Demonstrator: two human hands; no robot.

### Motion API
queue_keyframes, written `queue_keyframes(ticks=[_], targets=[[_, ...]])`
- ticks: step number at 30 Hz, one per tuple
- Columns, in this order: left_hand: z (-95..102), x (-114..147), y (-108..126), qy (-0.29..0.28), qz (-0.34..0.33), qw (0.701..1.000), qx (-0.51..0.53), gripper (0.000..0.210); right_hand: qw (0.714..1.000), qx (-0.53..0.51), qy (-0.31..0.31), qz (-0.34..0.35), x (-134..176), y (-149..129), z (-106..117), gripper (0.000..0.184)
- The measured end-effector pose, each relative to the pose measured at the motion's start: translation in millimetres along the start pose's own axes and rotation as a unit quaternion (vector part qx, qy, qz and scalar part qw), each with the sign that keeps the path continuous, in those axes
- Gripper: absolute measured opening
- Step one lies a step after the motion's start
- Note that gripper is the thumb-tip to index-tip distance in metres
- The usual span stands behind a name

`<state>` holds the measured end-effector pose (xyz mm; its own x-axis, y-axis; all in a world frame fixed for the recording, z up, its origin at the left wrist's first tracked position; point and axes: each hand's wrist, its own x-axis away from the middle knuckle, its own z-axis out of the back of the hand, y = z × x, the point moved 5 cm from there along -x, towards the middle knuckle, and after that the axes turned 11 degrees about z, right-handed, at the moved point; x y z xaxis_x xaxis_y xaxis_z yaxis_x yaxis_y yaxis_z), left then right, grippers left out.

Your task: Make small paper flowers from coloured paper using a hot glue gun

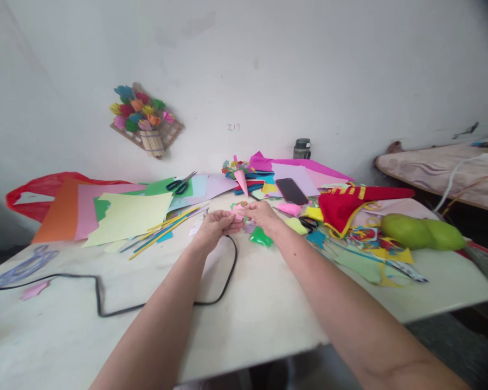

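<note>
Both hands meet over the middle of the table (146, 346), pinching a small pink paper piece (238, 212) between them. My left hand (218, 227) grips its left side with thumb and fingers. From the right, my right hand (261, 213) holds the other edge, fingers closed. Just below my right hand lies a shiny green packet (261, 236). Behind the hands stands a pink paper cone (241, 181) with small colourful paper flowers at its top. A black cable (232, 271) loops under my left forearm and ends near the fingers.
Coloured paper sheets (126, 216), green-handled scissors (181, 184) and thin paper strips (158, 238) lie left. On the right are a phone (291, 191), a red cloth (339, 211), paper scraps and a green rounded object (423, 232). A dark bottle (302, 148) stands by the wall.
</note>
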<state>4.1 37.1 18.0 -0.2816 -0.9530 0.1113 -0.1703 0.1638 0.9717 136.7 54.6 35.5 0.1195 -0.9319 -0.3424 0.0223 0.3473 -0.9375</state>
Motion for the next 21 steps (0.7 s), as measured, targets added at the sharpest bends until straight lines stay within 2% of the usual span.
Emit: queue_keyframes(ticks=[10, 21], targets=[[-0.7, -0.2, -1.2, -0.018, -0.002, 1.0, -0.008, 0.024, 0.999, -0.017, -0.028, 0.003, 1.1, -1.6, -2.9, 0.035], [-5.3, 1.9, 1.1, -0.005, 0.008, 1.0, -0.014, 0.026, 1.0, -0.012, -0.01, -0.011, 0.6, 0.8, -2.4, 0.032]])
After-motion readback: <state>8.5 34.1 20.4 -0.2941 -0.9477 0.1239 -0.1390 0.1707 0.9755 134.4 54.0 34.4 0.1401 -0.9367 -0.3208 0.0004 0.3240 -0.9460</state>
